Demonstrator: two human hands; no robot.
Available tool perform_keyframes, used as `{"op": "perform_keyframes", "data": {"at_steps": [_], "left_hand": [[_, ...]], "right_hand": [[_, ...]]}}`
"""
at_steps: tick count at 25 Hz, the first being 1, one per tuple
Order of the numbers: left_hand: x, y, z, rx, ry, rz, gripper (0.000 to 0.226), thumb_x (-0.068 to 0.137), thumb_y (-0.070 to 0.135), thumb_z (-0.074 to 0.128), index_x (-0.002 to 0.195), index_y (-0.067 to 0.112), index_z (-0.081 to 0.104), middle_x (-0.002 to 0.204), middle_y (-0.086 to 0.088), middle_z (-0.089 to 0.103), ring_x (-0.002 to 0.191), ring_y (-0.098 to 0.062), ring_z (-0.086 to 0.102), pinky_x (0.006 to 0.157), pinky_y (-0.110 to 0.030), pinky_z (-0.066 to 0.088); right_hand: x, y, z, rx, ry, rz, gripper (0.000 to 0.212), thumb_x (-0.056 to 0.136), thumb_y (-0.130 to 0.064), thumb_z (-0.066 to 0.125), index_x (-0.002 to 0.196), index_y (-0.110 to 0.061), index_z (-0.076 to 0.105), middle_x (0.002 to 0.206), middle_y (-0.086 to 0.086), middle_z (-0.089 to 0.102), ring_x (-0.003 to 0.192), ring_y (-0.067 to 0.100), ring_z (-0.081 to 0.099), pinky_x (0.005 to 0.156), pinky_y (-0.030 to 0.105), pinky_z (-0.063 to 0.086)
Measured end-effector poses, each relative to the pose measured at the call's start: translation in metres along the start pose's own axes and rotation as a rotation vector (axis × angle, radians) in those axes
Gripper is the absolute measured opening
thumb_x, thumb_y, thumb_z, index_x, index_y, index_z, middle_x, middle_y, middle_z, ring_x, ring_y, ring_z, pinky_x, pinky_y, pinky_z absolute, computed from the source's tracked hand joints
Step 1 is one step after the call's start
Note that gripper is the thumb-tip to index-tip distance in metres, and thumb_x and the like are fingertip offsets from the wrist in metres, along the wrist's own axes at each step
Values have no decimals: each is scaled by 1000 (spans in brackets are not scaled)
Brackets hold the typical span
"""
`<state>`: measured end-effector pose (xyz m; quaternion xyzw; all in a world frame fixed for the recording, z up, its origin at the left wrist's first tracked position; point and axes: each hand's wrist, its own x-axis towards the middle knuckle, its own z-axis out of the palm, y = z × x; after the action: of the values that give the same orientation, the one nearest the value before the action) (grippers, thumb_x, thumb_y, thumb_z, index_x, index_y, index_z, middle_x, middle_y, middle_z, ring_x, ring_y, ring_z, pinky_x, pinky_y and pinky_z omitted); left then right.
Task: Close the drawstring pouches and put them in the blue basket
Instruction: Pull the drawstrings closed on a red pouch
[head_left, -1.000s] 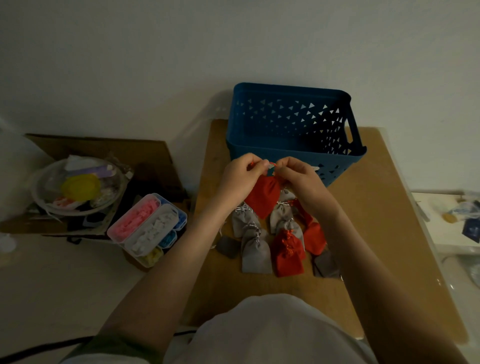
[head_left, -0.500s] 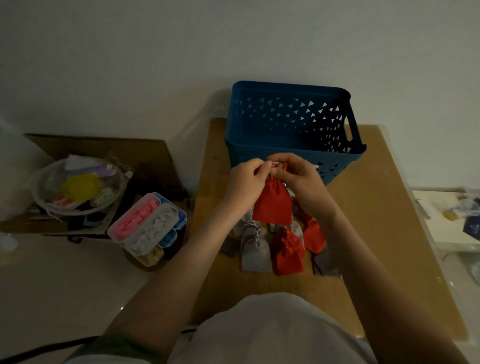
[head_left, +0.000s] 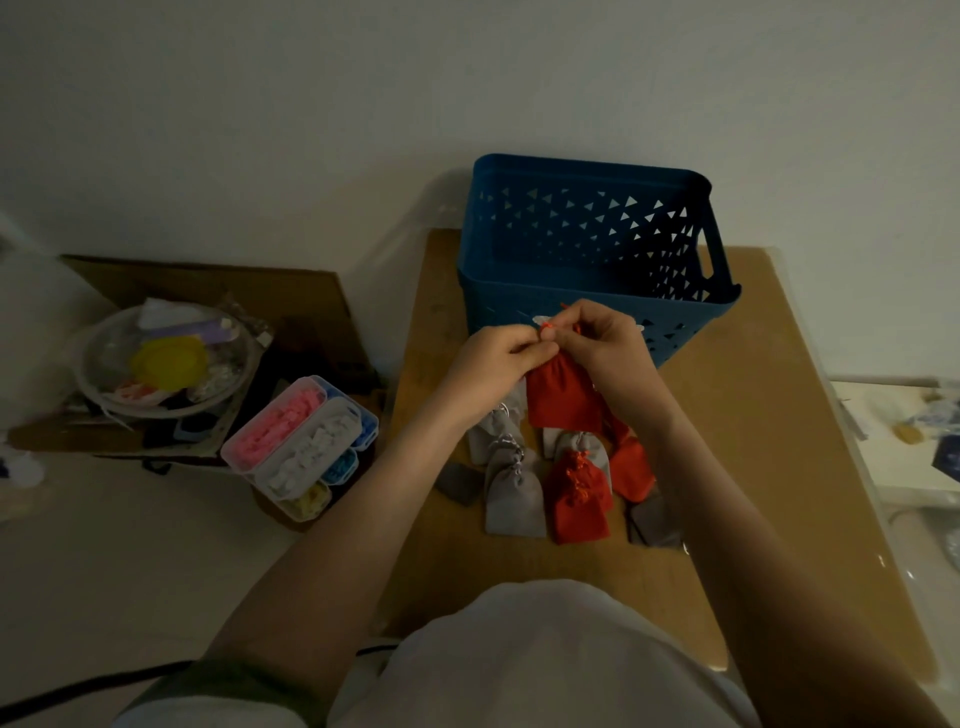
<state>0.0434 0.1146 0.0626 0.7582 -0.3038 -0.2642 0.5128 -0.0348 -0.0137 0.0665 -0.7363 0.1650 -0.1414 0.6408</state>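
Note:
A red drawstring pouch (head_left: 563, 397) hangs in the air just in front of the blue basket (head_left: 592, 296). My left hand (head_left: 493, 364) and my right hand (head_left: 602, 345) both pinch its red cords at the gathered top. Below them, on the brown table (head_left: 753, 415), lies a pile of pouches: several grey ones (head_left: 514, 499) on the left, red ones (head_left: 579, 506) in the middle and right, and dark grey ones (head_left: 655, 522) at the edges. The basket stands at the back of the table and looks empty where its inside shows.
To the left of the table stand a stack of clear boxes (head_left: 301, 441) with pink, white, blue and yellow pieces, and a clear bowl (head_left: 166, 361) of oddments on cardboard. A white surface (head_left: 904, 441) with small items lies to the right.
The red pouch was lifted off the pile and now hangs lower and straighter from its cords. Both hands stayed together at its top, in front of the basket.

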Motion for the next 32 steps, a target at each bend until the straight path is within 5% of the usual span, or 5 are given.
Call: {"op": "perform_keyframes", "data": {"at_steps": [5,9,17,25,32], "left_hand": [[2,1,0,-87,165,-67,23,94,20,57,72,15,61,63,4,53,55,-3,49,52,-18,41],[1,0,3,-293,225,-75,17,93,19,59,96,5,68,83,-2,65,71,-4,58,55,-9,43],[-2,9,-1,-778,61,-130,23,99,9,42,84,6,59,71,2,61,42,4,49,42,-8,36],[8,3,5,-472,125,-174,4,93,16,58,93,18,61,66,4,62,57,-4,55,57,-19,44],[10,4,9,-523,162,-225,25,96,17,52,76,14,66,62,3,62,60,-7,58,62,-24,46]], "right_hand": [[5,4,2,-157,-57,112,25,93,-38,57,90,-17,70,90,7,70,83,18,66,79,36,51],[5,6,1,-100,-118,180,14,93,-21,59,92,-12,69,90,9,70,84,18,66,83,35,53],[2,9,-10,-121,-144,62,32,97,-16,52,80,11,59,73,11,53,67,15,52,67,21,42],[4,1,-11,45,-6,228,34,100,-24,46,69,-11,49,60,2,41,54,11,37,57,27,30],[-5,-8,-3,119,-215,46,16,100,-7,43,92,-3,57,81,4,59,72,9,52,67,19,42]]}}
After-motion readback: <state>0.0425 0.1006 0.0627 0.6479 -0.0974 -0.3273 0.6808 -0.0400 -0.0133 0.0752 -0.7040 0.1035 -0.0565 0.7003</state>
